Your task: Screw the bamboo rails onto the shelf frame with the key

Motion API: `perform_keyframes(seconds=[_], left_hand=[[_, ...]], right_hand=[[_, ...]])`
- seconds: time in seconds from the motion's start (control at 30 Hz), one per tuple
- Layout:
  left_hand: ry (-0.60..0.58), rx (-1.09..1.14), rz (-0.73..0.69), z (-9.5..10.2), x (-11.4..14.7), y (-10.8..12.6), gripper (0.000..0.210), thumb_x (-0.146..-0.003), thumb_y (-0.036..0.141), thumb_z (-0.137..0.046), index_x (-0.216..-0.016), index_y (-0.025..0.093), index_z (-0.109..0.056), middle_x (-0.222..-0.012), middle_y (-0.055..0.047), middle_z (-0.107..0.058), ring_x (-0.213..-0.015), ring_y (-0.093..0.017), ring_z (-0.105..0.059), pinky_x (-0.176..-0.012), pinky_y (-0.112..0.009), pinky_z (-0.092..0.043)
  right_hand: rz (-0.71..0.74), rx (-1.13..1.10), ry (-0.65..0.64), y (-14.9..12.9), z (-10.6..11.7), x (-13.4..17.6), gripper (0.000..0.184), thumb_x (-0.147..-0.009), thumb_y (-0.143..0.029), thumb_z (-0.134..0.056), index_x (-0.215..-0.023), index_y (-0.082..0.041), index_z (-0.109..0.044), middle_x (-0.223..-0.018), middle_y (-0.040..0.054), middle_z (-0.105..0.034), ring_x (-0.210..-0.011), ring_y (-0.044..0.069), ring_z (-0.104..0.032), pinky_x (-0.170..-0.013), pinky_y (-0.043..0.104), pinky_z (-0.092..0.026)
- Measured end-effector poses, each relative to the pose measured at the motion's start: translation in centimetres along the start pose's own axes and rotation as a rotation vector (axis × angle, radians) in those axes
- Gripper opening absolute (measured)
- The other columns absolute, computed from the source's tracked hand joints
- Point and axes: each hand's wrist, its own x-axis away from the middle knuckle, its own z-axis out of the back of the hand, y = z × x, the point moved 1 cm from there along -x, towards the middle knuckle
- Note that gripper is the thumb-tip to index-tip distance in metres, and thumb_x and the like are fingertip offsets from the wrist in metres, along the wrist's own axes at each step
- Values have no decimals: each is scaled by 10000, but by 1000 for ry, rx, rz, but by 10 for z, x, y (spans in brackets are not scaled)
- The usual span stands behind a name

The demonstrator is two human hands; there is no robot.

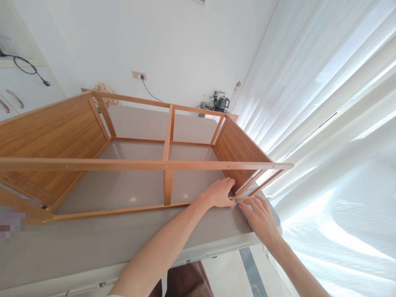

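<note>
A wooden rack frame (168,187) with two solid side panels stands on the grey tabletop (198,231). At the near lower right corner, my left hand (219,193) is closed around the lower rail, its fingers reaching inside by the right panel (241,144). Just right of it, my right hand (260,214) has its thumb and fingers pinched against the outside of the same corner. Between those fingertips is a small dark metal piece (237,202), too small to tell its kind.
A grey kettle (222,103) stands on a small table behind the frame. White curtains (340,123) hang along the right side. A black cable runs from the wall socket (139,75). A blurred patch (12,222) covers something at the left edge.
</note>
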Motion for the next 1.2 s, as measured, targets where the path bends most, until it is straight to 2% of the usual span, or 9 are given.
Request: perform_keyframes(seconds=[0.2,0.33,0.5,0.7,0.87,1.2], left_hand=[[-14,1,6,3,1,1,373,-723,407,-696,-943,223,-459,-1024,-63,-635,-875,-251,-624,-755,-369,-480],[-28,9,27,4,2,3,383,-715,400,-707,-964,223,-476,-1040,-71,-636,-910,-262,-630,-765,-371,-477],[-10,27,22,1,0,1,387,-699,375,-720,-963,220,-484,-1048,-73,-638,-938,-267,-633,-795,-374,-483],[8,54,19,-2,0,-2,384,-697,360,-712,-965,224,-474,-1037,-60,-641,-912,-247,-633,-809,-365,-501],[5,60,28,-1,0,-1,380,-707,355,-707,-976,221,-474,-1042,-66,-644,-922,-252,-637,-823,-366,-505],[-32,49,45,4,1,4,363,-723,335,-708,-973,225,-469,-1067,-65,-642,-963,-254,-631,-826,-363,-496]], right_hand=[[29,64,-56,-2,4,-7,339,-896,33,-406,-978,-188,-650,-901,68,-633,-884,216,-575,-1018,474,-408],[-48,-22,-31,1,0,-4,231,-960,-75,-454,-930,-204,-642,-950,64,-640,-898,205,-589,-944,406,-444],[-80,-109,2,0,-2,-4,224,-1007,-168,-455,-907,-213,-649,-837,38,-649,-834,189,-590,-935,388,-443],[-84,-163,-7,6,-2,3,207,-1000,-161,-466,-944,-221,-656,-893,42,-670,-882,187,-602,-953,388,-446],[-45,-169,17,9,-5,14,207,-995,-136,-458,-1016,-220,-646,-940,40,-679,-875,174,-609,-1031,422,-421],[-43,-143,50,4,-1,5,211,-964,-92,-496,-1007,-219,-659,-905,35,-653,-846,172,-588,-1026,431,-425]])
